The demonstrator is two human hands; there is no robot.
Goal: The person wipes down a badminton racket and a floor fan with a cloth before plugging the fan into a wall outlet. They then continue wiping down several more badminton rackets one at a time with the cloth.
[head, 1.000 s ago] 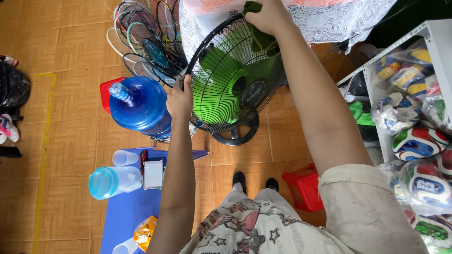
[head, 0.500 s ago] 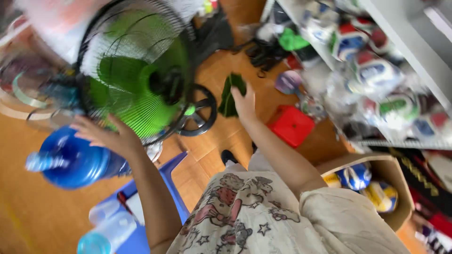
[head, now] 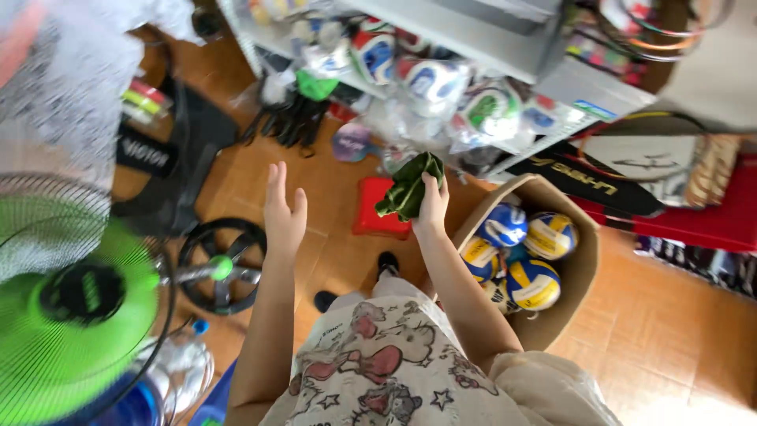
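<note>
My right hand [head: 432, 207] is raised in front of me, gripping a crumpled dark green cloth [head: 410, 186]. My left hand [head: 282, 211] is held up beside it, palm flat and fingers apart, holding nothing and touching nothing. A standing fan with green blades [head: 67, 315] and a black wire guard is at the far left, its round black base [head: 221, 266] on the wooden floor below my left hand. Both hands are clear of the fan.
A cardboard box [head: 579, 268] of blue-and-yellow balls stands at my right. A small red stool [head: 377, 217] sits on the floor ahead. Metal shelves [head: 505, 55] with wrapped balls fill the top. Black gloves [head: 292, 118] and a black bag [head: 169, 158] lie at left.
My view has swung right, away from the fan and toward the shelves and ball box. My left hand has come off the fan guard. My right hand still holds the green cloth.
</note>
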